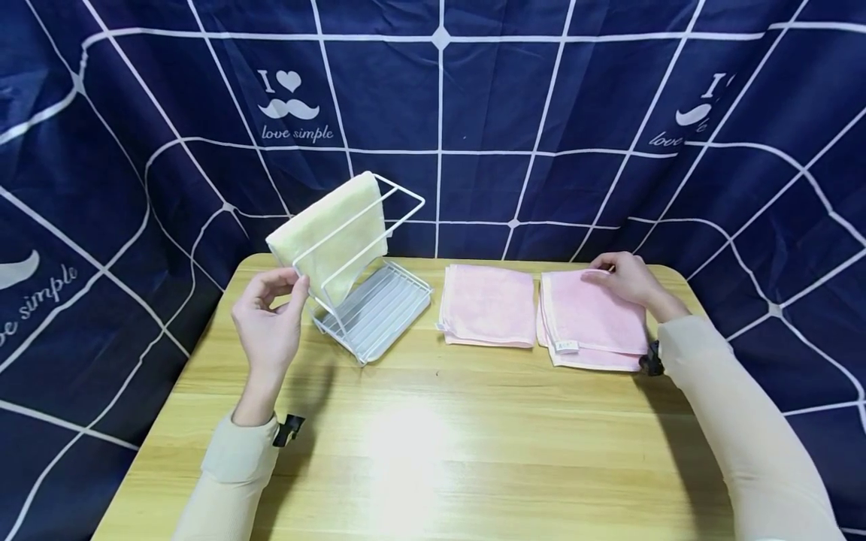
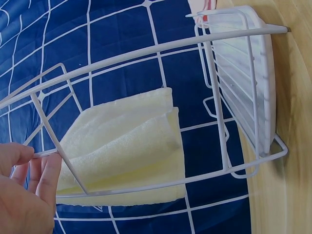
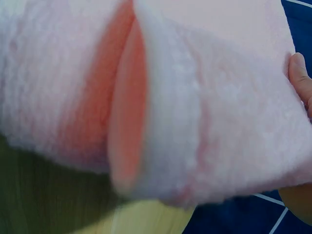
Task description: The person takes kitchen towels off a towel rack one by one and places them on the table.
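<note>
My left hand (image 1: 269, 319) pinches a bar at the near left end of a white wire towel rack (image 1: 382, 312). A folded pale yellow towel (image 1: 341, 229) hangs over the rack's upper bars; the left wrist view shows this towel (image 2: 126, 151) draped just past the fingertips. On the right, my right hand (image 1: 631, 282) grips the far right edge of a folded pink towel (image 1: 595, 312), thumb on top and other fingers mostly hidden. Seen close in the right wrist view, the pink towel's folded layers (image 3: 234, 107) part slightly.
A second folded pink towel (image 1: 489, 304) lies between the rack and the gripped towel. All stand on a wooden table (image 1: 514, 443), whose far edge meets a dark blue gridded curtain (image 1: 487, 98). The curtain also surrounds both sides.
</note>
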Tool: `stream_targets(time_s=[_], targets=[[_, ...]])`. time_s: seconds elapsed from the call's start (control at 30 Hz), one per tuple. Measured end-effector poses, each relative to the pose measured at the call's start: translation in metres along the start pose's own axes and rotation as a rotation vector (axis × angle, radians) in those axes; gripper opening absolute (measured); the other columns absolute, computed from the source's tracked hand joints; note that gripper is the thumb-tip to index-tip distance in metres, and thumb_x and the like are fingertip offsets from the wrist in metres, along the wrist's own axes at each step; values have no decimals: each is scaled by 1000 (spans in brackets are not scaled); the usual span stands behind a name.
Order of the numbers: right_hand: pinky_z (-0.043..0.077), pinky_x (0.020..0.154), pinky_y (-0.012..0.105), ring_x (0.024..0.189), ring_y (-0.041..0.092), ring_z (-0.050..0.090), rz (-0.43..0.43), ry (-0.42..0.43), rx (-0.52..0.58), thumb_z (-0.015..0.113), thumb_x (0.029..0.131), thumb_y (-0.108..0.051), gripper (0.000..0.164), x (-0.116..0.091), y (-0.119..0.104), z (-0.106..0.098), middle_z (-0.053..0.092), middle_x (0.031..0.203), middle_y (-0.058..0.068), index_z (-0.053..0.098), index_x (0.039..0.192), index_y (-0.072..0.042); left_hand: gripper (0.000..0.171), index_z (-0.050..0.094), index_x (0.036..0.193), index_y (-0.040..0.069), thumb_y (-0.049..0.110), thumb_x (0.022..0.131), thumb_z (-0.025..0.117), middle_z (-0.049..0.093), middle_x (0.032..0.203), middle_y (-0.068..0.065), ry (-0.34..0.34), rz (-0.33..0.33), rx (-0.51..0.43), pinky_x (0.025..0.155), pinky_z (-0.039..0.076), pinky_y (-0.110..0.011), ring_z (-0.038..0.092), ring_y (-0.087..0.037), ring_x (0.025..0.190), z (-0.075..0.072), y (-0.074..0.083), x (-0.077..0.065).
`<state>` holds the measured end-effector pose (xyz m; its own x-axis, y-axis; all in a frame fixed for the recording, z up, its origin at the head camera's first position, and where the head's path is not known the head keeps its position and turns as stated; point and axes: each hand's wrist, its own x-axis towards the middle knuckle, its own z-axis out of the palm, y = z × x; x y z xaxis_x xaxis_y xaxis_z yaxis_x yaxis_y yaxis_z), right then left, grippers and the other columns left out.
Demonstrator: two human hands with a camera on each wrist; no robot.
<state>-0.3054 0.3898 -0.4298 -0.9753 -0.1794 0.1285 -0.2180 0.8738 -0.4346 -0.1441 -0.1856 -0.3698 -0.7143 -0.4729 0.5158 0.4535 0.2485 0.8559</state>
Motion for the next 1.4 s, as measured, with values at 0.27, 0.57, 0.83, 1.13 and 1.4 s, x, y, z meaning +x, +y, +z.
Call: stream_targets(time_s=[0.27, 0.57, 0.83, 1.13, 1.4], targets=[[41, 69, 20, 78, 11, 58, 23, 6, -6, 79, 96, -33, 23, 0, -1, 2, 76, 93, 11, 79, 100, -10, 18, 72, 101, -12, 1, 92, 77, 69, 84, 21, -6, 3, -5, 61, 54, -6, 68, 5, 76, 1, 0, 0], [43, 64, 10, 69, -14, 57, -29, 85, 38, 80, 95, -30, 22, -3, -24, -17, 81, 92, 13, 80, 101, -9, 19, 71, 101, -14, 1, 92, 77, 70, 83, 21, 4, -3, -24, 59, 54, -6, 67, 4, 75, 1, 1, 1], [48, 65, 7, 72, -12, 63, -86, 102, 111, 81, 94, -25, 14, -6, -61, -27, 82, 93, 5, 81, 102, -13, 18, 72, 101, -13, 1, 91, 77, 70, 84, 20, -3, 1, -22, 59, 54, -6, 68, 4, 75, 1, 1, 0], [50, 70, 7, 75, -7, 63, -239, 109, 201, 81, 93, -15, 12, -9, -118, -29, 80, 93, 6, 81, 103, -9, 18, 72, 101, -12, 2, 92, 77, 69, 84, 21, -2, -5, 0, 61, 55, -6, 67, 5, 75, 0, 1, -1], [52, 76, 7, 80, -11, 64, -393, 164, 265, 84, 90, -10, 13, 2, -169, -30, 81, 97, 10, 81, 102, -6, 17, 72, 101, -12, 1, 92, 77, 69, 84, 20, 1, 3, -2, 60, 54, -6, 67, 5, 75, 0, 3, -2]])
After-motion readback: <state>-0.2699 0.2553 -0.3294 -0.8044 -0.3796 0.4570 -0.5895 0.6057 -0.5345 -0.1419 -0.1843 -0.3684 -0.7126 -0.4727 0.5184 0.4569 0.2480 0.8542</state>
